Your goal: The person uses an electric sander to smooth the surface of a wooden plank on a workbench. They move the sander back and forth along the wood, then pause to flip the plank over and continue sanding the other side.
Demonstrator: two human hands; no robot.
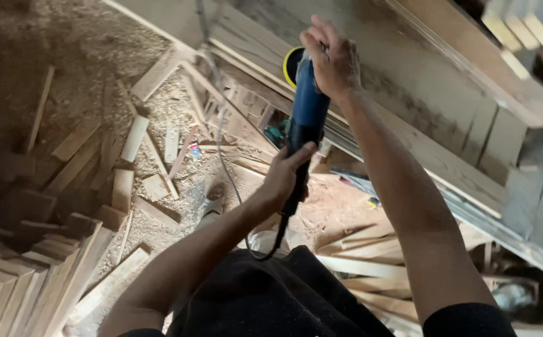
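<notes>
Our left hand (284,175) wraps the grinder (306,115) handle for steering; right hand (332,59) clamps over its head, pressing the disc onto the long board (421,146).

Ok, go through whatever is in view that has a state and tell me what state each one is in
Left hand: closed around the rear handle of the sander.
Right hand: pressed over the sander's head.
Sander: held in both hands, yellow pad against the long plank.
Cord: hanging slack in a loop.
Long plank: lying flat, dusty.
Wood offcuts: scattered loose in sawdust.
</notes>
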